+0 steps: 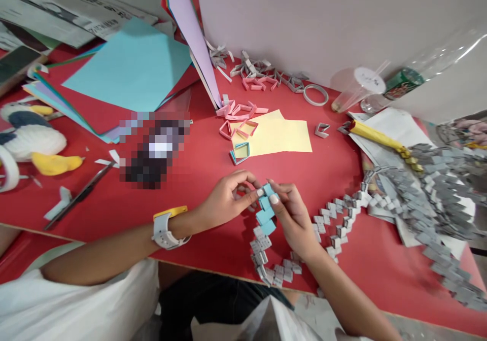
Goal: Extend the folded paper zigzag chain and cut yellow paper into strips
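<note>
A folded paper chain [262, 260] made of grey printed links ends in several light blue links [266, 214]. My left hand [234, 199] pinches the top blue link from the left, thumb on its upper corner. From the right, my right hand [294, 216] grips the same blue end between thumb and fingers. The grey part hangs down to the table edge and runs on to the right behind my right wrist. Beyond my hands lie a loose folded blue link [240, 153] and pink folded links [239, 129], partly on yellow paper [289, 135].
Blue paper [133, 64] and coloured sheets lie at the back left, near a paper cutter knife [81, 194] and a plush bird [34, 133]. Grey links, a tape ring [315, 95], a lidded cup [359, 87] and a bottle [403, 84] stand along the wall. Chains [437, 194] pile at right.
</note>
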